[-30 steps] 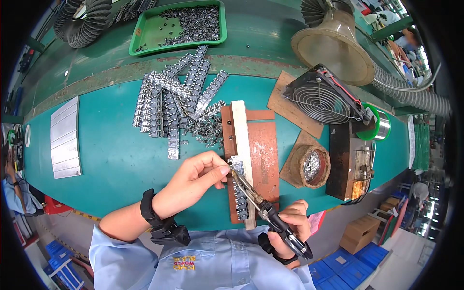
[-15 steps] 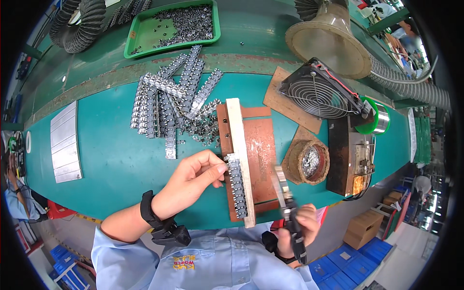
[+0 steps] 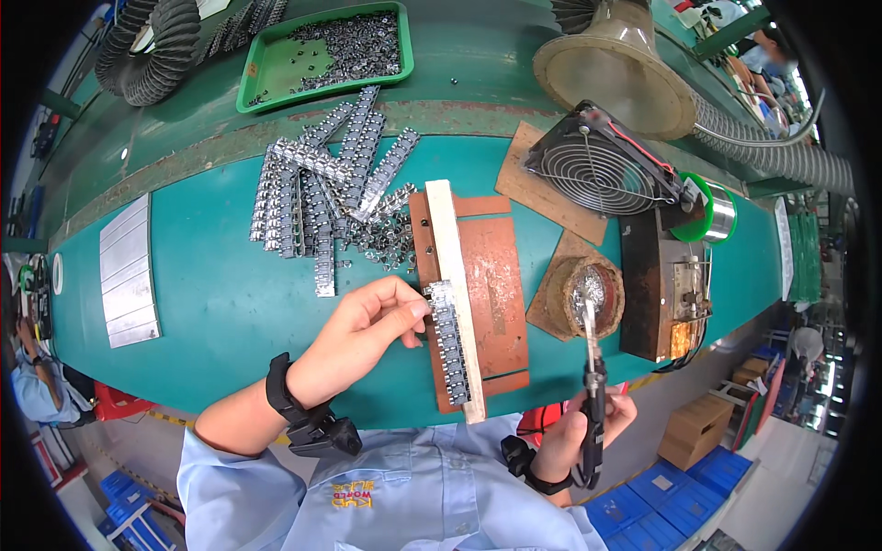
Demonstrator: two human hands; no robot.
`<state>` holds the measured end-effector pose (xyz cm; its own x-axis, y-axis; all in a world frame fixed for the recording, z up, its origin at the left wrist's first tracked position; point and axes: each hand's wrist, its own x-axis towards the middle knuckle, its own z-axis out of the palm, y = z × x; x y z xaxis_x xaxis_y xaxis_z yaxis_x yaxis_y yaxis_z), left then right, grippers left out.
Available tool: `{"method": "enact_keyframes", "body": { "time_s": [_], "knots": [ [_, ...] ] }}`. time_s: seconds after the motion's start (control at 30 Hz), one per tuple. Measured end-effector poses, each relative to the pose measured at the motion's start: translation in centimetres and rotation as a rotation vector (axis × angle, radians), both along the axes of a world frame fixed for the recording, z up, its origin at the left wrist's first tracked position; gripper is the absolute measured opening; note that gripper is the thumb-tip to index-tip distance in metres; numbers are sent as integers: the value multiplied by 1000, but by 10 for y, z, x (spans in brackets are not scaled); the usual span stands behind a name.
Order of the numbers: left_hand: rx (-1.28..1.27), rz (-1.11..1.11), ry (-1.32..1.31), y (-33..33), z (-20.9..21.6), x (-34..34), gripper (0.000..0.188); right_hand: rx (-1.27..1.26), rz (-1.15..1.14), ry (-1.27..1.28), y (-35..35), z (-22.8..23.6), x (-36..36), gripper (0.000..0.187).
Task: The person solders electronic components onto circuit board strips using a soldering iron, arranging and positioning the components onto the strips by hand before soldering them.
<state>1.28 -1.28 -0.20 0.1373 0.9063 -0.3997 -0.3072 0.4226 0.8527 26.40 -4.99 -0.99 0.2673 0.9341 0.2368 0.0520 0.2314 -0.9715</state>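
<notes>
My left hand (image 3: 354,335) is closed, thumb and forefinger pinching at the upper end of a circuit board strip (image 3: 448,344) lined with small metal parts. The strip lies along a pale wooden bar (image 3: 443,220) on a reddish-brown board (image 3: 496,275). In my right hand (image 3: 562,445) is a soldering iron (image 3: 595,395) with a black handle. Its tip reaches into a round brown pot (image 3: 564,298) that holds silvery scraps. Whether the tip touches the scraps, I cannot tell.
Behind the board lie stacked strips (image 3: 322,184) and loose metal parts (image 3: 381,243). A green tray (image 3: 303,62) of small parts stands farther back. To the right are a fan (image 3: 597,170), a solder spool (image 3: 721,213), a dark metal box (image 3: 646,294) and an extraction hood (image 3: 616,83).
My right hand has swung the soldering iron away from the board, to the right, and its tip is now in the pot. My left hand stays at the strip's upper end.
</notes>
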Motion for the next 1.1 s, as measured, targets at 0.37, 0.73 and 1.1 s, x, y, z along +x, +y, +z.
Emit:
{"method": "enact_keyframes", "body": {
  "time_s": [0.37, 0.73, 1.1],
  "knots": [
    [512, 113, 1174, 12, 16, -31, 8, 117, 107, -99, 16, -31, -16, 39],
    [652, -188, 1376, 13, 4, -18, 16, 175, 116, -157, 13, -33, -18, 40],
    [-103, -33, 25, 4, 18, -16, 6, 179, 143, -220, 15, -30, -13, 44]
  ]
}}
